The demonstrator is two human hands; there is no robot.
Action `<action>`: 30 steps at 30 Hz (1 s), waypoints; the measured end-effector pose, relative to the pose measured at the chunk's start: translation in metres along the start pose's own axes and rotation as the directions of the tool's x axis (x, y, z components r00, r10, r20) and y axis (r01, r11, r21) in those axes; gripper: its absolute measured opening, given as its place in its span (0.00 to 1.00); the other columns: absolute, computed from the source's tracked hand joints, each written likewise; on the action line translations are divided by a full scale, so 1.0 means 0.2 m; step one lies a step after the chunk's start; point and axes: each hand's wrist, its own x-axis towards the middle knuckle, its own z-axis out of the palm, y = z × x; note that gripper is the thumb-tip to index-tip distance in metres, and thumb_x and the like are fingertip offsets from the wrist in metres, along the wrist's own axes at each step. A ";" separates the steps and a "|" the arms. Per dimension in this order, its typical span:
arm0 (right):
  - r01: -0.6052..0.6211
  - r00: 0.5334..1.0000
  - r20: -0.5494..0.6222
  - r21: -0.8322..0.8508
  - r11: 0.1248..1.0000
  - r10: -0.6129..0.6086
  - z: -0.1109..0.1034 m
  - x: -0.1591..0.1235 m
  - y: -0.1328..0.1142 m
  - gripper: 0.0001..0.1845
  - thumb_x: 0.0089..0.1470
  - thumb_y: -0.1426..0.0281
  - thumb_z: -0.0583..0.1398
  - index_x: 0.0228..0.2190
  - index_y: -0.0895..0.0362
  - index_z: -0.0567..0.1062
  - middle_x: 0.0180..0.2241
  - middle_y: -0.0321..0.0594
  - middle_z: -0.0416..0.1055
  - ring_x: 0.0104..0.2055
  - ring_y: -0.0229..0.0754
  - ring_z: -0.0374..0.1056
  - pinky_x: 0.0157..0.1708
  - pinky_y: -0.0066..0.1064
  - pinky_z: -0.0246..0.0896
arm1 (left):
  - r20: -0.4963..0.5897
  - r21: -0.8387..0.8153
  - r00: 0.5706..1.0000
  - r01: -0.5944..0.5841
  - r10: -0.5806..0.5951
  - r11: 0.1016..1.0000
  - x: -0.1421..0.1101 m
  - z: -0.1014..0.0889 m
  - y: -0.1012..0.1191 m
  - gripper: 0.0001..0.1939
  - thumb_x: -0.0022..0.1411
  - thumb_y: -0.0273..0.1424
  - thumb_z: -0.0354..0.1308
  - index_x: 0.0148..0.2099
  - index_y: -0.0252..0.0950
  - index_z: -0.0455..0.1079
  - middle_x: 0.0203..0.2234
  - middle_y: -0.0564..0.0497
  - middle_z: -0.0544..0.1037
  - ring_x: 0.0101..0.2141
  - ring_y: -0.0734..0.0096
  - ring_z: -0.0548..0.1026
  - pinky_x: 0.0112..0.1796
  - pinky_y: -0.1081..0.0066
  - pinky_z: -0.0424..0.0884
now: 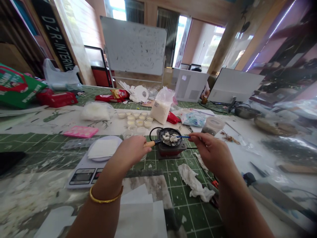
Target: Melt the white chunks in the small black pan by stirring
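My left hand (135, 149) is closed round the wooden handle (149, 144) of a small black frying pan (179, 142). The pan rests on a small dark red electric hot plate (170, 152). White lumps (169, 137), perhaps wax, lie in the pan. Between the fingertips of my right hand (210, 148) is a thin blue stick (183, 136), its tip among the lumps. Several small cups (139, 123) of pale contents stand behind the pan. A bag of white pellets (161, 108) is upright beyond them.
On the left is a kitchen scale (85, 170) with white paper on top, near a pink mould (81, 131). Crumpled tissue (193, 183) lies in front of my right hand. A plastic tub (213, 125) stands behind it. Farther back are monitors (236, 85), with a person partly hidden behind them.
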 end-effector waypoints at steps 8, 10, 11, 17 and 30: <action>-0.007 0.998 0.056 -0.017 1.000 0.008 0.00 0.00 0.01 0.14 0.55 0.66 0.51 0.36 0.54 0.75 0.32 0.38 0.74 0.32 0.40 0.69 0.32 0.29 0.59 | 0.009 -0.013 1.000 -0.005 0.005 1.000 0.00 0.00 0.00 0.13 0.53 0.40 0.46 0.27 0.37 0.65 0.25 0.49 0.74 0.25 0.67 0.70 0.22 0.72 0.53; -0.005 0.997 0.079 -0.014 1.000 0.006 0.00 0.01 0.00 0.14 0.55 0.66 0.51 0.35 0.54 0.76 0.31 0.39 0.74 0.32 0.40 0.69 0.32 0.29 0.59 | 0.012 -0.020 1.000 0.001 -0.001 1.000 0.00 0.00 0.00 0.14 0.54 0.41 0.46 0.28 0.37 0.66 0.25 0.49 0.74 0.25 0.67 0.70 0.23 0.72 0.54; -0.012 0.998 0.066 -0.005 1.000 0.012 -0.01 0.01 0.00 0.14 0.55 0.65 0.51 0.35 0.54 0.76 0.31 0.39 0.75 0.32 0.40 0.69 0.32 0.29 0.59 | 0.015 -0.019 1.000 0.003 -0.003 1.000 0.00 0.00 0.00 0.14 0.54 0.41 0.46 0.28 0.37 0.66 0.25 0.49 0.74 0.25 0.67 0.70 0.23 0.72 0.54; -0.023 0.999 -0.029 0.058 0.998 0.025 -0.02 0.00 -0.02 0.14 0.55 0.66 0.51 0.36 0.54 0.75 0.33 0.39 0.75 0.34 0.39 0.69 0.35 0.29 0.61 | 0.019 -0.011 1.000 0.006 -0.006 1.000 0.00 -0.01 0.00 0.15 0.54 0.41 0.46 0.27 0.37 0.65 0.24 0.49 0.74 0.24 0.68 0.69 0.22 0.72 0.53; -0.016 1.000 0.005 0.019 1.000 0.016 0.00 0.00 -0.01 0.14 0.56 0.65 0.51 0.37 0.54 0.75 0.33 0.38 0.74 0.34 0.39 0.69 0.34 0.28 0.60 | -0.001 -0.011 1.000 0.002 -0.002 1.000 0.00 0.00 -0.01 0.13 0.53 0.40 0.47 0.27 0.37 0.64 0.23 0.51 0.73 0.24 0.68 0.69 0.22 0.72 0.53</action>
